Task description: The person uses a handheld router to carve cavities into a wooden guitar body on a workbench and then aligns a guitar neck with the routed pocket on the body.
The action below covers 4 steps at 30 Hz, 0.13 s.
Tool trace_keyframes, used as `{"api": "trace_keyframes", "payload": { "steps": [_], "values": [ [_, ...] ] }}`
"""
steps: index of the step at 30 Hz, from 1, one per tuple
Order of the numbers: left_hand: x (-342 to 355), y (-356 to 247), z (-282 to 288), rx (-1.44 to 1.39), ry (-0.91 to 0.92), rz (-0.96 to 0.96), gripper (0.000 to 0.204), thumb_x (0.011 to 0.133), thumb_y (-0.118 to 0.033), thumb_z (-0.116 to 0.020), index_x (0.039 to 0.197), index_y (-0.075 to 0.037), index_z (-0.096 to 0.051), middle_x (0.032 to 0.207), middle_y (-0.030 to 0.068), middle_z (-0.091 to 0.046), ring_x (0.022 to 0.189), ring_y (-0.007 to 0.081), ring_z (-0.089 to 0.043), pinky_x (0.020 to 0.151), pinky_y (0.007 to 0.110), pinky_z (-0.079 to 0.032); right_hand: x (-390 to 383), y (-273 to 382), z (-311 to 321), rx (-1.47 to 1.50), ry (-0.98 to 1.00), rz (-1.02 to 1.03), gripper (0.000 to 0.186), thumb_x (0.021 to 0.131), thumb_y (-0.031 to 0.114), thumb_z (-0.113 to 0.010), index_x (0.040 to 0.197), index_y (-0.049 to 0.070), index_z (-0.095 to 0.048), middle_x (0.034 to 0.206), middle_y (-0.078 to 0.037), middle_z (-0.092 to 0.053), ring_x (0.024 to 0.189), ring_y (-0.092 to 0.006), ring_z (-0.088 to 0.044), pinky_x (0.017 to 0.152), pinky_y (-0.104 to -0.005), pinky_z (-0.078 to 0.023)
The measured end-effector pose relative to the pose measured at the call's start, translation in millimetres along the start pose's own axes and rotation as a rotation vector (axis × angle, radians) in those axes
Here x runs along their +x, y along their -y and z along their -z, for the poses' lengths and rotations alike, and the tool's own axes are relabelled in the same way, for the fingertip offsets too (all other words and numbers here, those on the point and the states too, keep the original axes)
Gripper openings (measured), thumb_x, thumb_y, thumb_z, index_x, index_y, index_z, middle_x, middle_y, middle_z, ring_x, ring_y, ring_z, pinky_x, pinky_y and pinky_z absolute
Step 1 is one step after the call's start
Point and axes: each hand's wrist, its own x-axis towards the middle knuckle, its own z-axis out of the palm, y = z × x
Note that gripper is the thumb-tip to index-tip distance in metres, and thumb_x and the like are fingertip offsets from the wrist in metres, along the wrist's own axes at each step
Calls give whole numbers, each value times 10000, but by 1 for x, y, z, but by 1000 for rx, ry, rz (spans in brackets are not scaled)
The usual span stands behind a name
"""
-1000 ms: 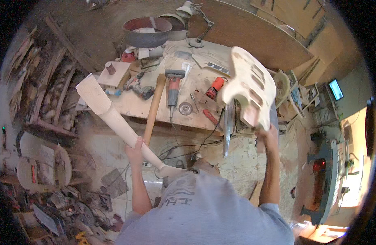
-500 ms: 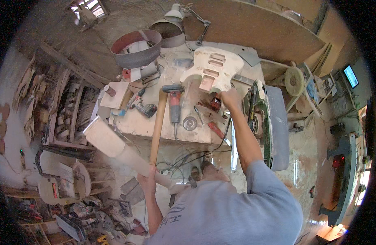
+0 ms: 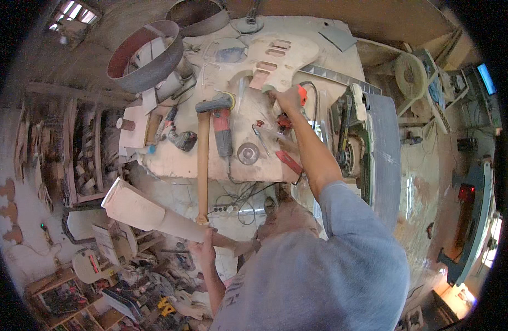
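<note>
My left hand is closed around a long pale tube-like piece, which widens to a flat end at the left. A tan strip runs from the bench down to that hand; whether I hold it too I cannot tell. Over the bench, my right hand has curled fingers beside the near end of a pale guitar body. A bright orange-red tool sticks out past the hand and looks gripped; the rest is hidden. Below lies a red-and-black tool.
On the bench lie a corded red-and-grey grinder, a cordless drill, a round disc and a red-handled tool. A wide abrasive belt loop stands at the back left. A belt sander borders the right side.
The view has shifted, so the bench sits higher. My right hand has moved farther over the bench, toward the guitar body, and the orange-red tool now shows beside it. My left hand keeps its grip.
</note>
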Motion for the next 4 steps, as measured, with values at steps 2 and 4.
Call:
{"api": "trace_keyframes", "payload": {
  "steps": [2, 4],
  "values": [
    [6, 0, -7, -4, 52, -29, 177, 963, -112, -739, 1030, 51, -714, 906, 125, -752, 857, 175, -708, 828, 330, -550, 1, -12, 11, 30, 131, 7, 819, 784, 488, -808, 1384, 4, -533, 1285, -245, -689, 1191, -439, -662, 1026, -460, -512],
    [11, -2, -14, 29, 67, -19, 202, 981, -137, -730, 1074, 41, -724, 907, 118, -755, 859, 179, -710, 839, 341, -554, -1, -25, 24, 52, 189, -8, 767, 827, 500, -780, 1414, 71, -537, 1277, -210, -706, 1179, -433, -671, 1029, -456, -510]
  ]
}}
